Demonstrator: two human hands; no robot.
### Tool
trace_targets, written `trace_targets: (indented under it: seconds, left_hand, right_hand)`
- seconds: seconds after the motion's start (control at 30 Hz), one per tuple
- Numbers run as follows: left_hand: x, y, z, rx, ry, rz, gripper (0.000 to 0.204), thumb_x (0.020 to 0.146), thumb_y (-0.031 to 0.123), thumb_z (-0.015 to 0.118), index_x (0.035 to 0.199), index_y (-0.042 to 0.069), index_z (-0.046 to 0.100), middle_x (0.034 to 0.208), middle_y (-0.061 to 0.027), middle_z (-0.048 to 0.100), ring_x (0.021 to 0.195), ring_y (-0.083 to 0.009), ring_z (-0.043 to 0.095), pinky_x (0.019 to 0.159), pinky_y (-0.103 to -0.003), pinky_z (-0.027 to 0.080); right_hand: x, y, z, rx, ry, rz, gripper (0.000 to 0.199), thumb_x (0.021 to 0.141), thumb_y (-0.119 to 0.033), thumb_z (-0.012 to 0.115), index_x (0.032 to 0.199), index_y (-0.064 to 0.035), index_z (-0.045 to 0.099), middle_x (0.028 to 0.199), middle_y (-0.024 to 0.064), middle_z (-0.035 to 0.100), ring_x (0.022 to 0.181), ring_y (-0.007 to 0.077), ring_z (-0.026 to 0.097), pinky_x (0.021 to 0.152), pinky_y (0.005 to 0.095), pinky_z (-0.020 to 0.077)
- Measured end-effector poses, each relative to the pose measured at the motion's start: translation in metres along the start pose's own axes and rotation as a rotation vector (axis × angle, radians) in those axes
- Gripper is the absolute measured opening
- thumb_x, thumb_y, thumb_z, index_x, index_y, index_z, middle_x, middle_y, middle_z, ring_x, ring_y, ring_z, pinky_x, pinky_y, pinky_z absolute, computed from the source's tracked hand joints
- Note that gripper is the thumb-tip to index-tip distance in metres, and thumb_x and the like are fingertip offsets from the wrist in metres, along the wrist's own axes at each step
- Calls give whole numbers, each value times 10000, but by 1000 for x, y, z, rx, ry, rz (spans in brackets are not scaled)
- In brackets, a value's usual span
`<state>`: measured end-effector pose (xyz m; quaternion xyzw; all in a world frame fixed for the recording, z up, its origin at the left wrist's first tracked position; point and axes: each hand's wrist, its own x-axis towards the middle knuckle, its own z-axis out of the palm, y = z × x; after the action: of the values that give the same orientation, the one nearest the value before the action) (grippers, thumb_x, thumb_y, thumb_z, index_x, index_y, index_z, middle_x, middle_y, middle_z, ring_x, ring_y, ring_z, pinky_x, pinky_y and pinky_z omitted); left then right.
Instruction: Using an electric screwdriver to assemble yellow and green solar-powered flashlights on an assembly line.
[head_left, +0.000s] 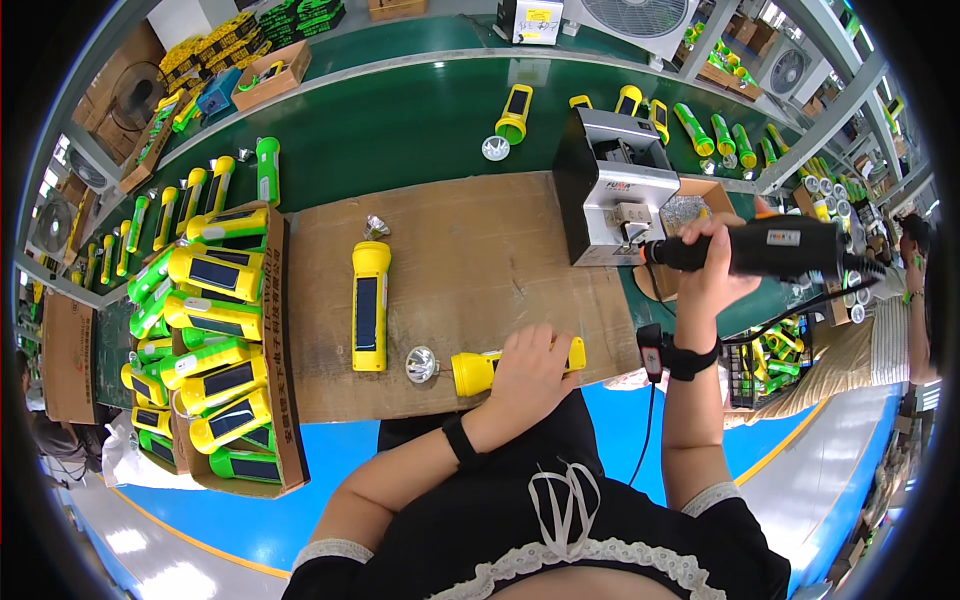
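My left hand (530,365) lies over a yellow flashlight (472,374) at the near edge of the cardboard sheet, fingers wrapped on its body. The flashlight's round reflector (421,364) is off its head and rests just left of it. In my right hand (715,262) is a black electric screwdriver (785,246), held sideways with its tip by the silver-and-black machine (615,190). A second yellow flashlight (370,305) with a dark solar panel lies farther left on the cardboard, and a loose reflector (375,228) sits above its head.
At the left, a cardboard box (285,400) is piled with yellow and green flashlights. Beyond the cardboard sheet (450,240) runs a green conveyor (400,110) carrying more flashlights. A wire basket (765,360) of flashlights stands at the right. The screwdriver's black cable trails right; another person (915,270) is there.
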<state>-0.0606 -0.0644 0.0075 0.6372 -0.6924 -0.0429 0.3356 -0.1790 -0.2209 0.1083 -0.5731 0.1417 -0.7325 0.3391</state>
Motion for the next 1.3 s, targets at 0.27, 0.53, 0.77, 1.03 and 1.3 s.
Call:
trace_targets:
  seconds: [0.27, 0.53, 0.77, 1.03, 1.3]
  left_hand:
    - [5, -2, 0, 23, -56, -43, 397, 631, 261, 746, 972, 108, 611, 803, -75, 481, 797, -251, 490, 705, -365, 389]
    - [10, -4, -4, 25, -129, -108, 397, 640, 277, 751, 978, 117, 619, 828, -82, 485, 812, -259, 489, 718, -372, 394]
    - [1, 1, -2, -19, -66, -74, 411, 638, 251, 753, 993, 116, 594, 813, -68, 462, 819, -244, 480, 712, -361, 376]
    - [1, 2, 2, -3, -6, -51, 416, 621, 234, 755, 981, 111, 587, 807, -59, 458, 796, -234, 479, 696, -353, 371]
    - [8, -1, 0, -5, -51, -78, 409, 609, 276, 771, 932, 93, 600, 830, -66, 482, 837, -244, 493, 734, -361, 379]
  right_hand:
    - [18, 26, 7, -174, -20, 72, 516, 790, 56, 575, 1263, 45, 368, 698, 56, 575, 590, 122, 565, 593, 255, 474]
    - [-5, 7, -2, 3, -132, 337, 458, 793, -7, 571, 1212, 26, 391, 651, 69, 534, 505, 144, 522, 513, 267, 447]
    - [-65, -51, 1, 100, -204, 322, 580, 830, -156, 606, 1282, -36, 263, 697, 72, 489, 554, 174, 522, 572, 323, 456]
    - [-71, -48, 6, 99, -214, 345, 579, 834, -152, 620, 1276, -42, 263, 738, 77, 498, 562, 173, 527, 586, 330, 466]
    - [-80, -21, 7, 59, -316, 392, 523, 829, -112, 622, 1230, -31, 297, 715, 75, 496, 551, 161, 510, 571, 311, 460]
